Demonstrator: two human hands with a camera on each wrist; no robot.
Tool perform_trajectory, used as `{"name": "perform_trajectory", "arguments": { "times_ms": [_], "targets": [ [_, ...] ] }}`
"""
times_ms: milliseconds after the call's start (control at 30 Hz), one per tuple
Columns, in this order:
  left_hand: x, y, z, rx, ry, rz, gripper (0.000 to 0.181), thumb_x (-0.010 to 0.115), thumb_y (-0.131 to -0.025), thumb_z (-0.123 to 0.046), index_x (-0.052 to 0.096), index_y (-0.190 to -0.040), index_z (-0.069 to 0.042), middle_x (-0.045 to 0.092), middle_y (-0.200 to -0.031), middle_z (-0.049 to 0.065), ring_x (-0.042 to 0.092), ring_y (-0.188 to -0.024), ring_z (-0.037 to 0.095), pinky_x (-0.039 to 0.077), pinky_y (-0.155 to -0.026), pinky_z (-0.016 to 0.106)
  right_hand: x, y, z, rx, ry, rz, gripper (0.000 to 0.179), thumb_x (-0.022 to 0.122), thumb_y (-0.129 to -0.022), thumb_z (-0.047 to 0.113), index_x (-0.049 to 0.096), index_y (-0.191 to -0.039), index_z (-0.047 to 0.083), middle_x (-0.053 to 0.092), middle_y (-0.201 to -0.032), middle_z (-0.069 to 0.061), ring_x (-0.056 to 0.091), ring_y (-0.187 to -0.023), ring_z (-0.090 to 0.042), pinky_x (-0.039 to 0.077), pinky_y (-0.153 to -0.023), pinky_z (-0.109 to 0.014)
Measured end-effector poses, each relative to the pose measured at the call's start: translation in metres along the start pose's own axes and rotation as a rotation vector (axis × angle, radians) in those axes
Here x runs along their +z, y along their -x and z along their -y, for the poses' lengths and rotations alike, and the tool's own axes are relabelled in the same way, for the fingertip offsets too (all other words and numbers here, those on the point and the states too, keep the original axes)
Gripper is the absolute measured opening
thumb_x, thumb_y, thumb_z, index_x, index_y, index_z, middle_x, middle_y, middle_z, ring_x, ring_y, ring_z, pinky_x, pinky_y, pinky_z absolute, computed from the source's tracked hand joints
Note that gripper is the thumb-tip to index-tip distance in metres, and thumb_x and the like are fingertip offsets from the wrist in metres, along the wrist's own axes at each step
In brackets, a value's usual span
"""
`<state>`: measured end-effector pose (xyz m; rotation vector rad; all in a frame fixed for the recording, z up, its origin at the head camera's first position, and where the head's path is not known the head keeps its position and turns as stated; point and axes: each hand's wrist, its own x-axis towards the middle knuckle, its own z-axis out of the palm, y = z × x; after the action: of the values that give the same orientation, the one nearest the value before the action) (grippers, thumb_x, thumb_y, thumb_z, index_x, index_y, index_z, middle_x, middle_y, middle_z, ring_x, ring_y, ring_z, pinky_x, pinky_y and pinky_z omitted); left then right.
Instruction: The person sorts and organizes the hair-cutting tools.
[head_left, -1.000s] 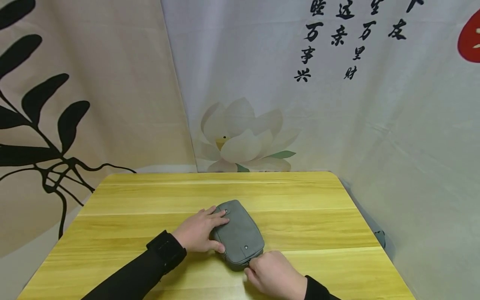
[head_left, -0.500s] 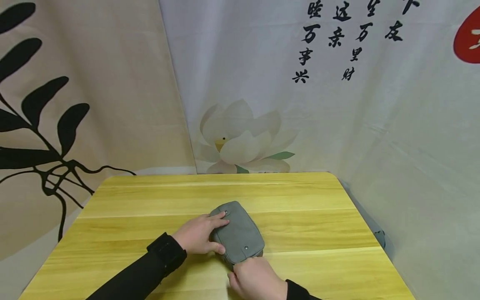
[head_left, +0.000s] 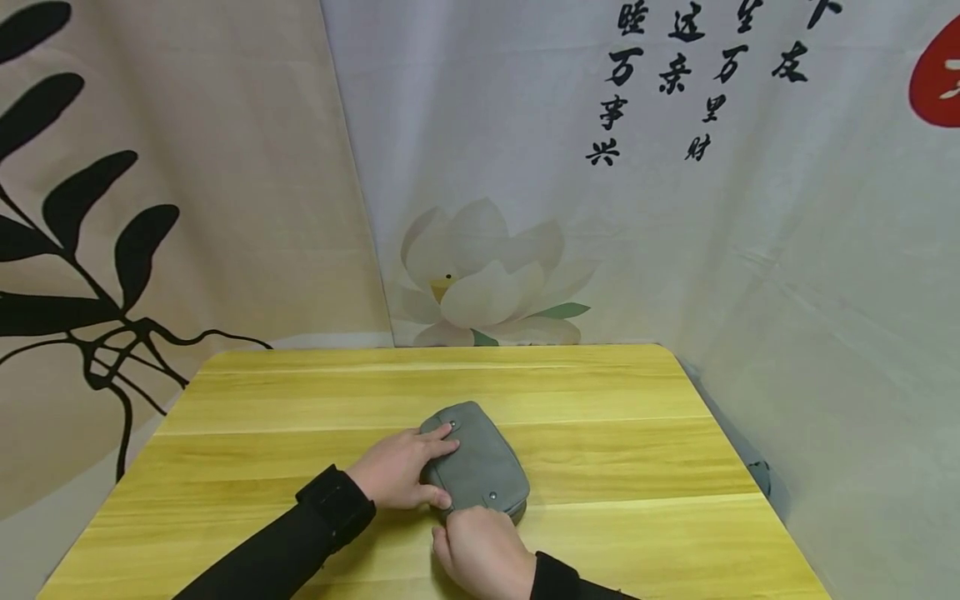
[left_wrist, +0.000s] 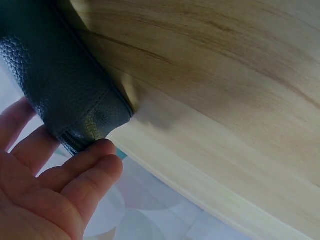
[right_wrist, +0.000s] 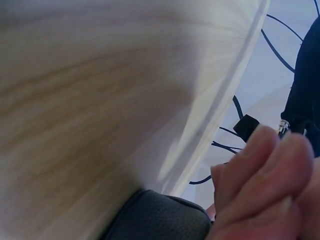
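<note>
A small grey pouch with two metal studs lies on the yellow wooden table, near its front middle. My left hand grips the pouch's left side, with the fingers over its top and the thumb at its near edge. In the left wrist view the fingertips touch the pouch's dark edge. My right hand sits curled against the pouch's near end; what it pinches there is hidden under the hand. The right wrist view shows its fingers bunched together above the pouch.
Printed cloth hangs all round: black leaves at the left, a lotus and calligraphy behind, plain cloth at the right. The table's right edge runs close to that cloth, with a small dark object beside it.
My right hand has slid left along the pouch's near end, from its right corner to about its left corner. The left hand and the pouch have stayed put.
</note>
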<state>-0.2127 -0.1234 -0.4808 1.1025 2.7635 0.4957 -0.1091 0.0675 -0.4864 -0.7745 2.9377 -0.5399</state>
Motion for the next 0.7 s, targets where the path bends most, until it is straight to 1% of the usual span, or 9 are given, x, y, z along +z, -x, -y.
{"name": "perform_trajectory", "arguments": {
  "times_ms": [200,333,433,567,700],
  "targets": [
    [0.0002,0.0005,0.0004,-0.001,0.009,0.002,0.088,0.081,-0.084,-0.065,0.06,-0.153,-0.013,0.05,-0.164,0.017,0.057,-0.142,0.047,0.054,-0.114,0.056,0.002,0.0018,-0.0007,-0.015,0.018,-0.017,0.051,0.061,-0.109,0.034,0.058,-0.06,0.021,0.048,-0.051,0.008,0.044,-0.045,-0.004,0.032,-0.04,-0.021],
    [0.0006,0.0009,0.0003,-0.008,0.027,0.005,0.089,0.081,-0.084,-0.065,0.06,-0.153,-0.013,0.049,-0.165,0.016,0.056,-0.143,0.046,0.053,-0.115,0.056,0.0022,0.0039,-0.0014,-0.013,-0.005,-0.007,0.054,0.058,-0.111,0.04,0.057,-0.06,0.022,0.045,-0.051,0.01,0.042,-0.045,-0.003,0.032,-0.04,-0.02],
    [0.0006,0.0012,0.0001,-0.018,0.04,0.008,0.089,0.082,-0.083,-0.064,0.059,-0.154,-0.014,0.049,-0.166,0.015,0.056,-0.144,0.045,0.052,-0.116,0.056,0.0017,0.0046,-0.0022,-0.01,-0.03,0.008,0.049,0.057,-0.111,0.042,0.061,-0.066,0.022,0.047,-0.054,0.012,0.044,-0.047,-0.001,0.034,-0.042,-0.02],
    [0.0001,0.0012,0.0,-0.028,0.056,0.011,0.089,0.082,-0.083,-0.064,0.059,-0.154,-0.014,0.048,-0.166,0.014,0.055,-0.145,0.044,0.051,-0.116,0.056,0.0001,0.0051,-0.0037,-0.018,-0.055,0.032,0.039,0.061,-0.109,0.041,0.067,-0.075,0.023,0.055,-0.061,0.014,0.049,-0.053,0.0,0.038,-0.047,-0.02],
    [0.0002,0.0016,0.0004,-0.037,0.071,0.013,0.089,0.083,-0.083,-0.063,0.059,-0.154,-0.016,0.048,-0.167,0.012,0.055,-0.146,0.043,0.051,-0.117,0.056,-0.0039,0.0071,-0.0074,-0.056,-0.083,0.095,0.031,0.065,-0.107,0.042,0.071,-0.082,0.025,0.062,-0.067,0.017,0.051,-0.056,0.003,0.041,-0.052,-0.018]
  ]
}}
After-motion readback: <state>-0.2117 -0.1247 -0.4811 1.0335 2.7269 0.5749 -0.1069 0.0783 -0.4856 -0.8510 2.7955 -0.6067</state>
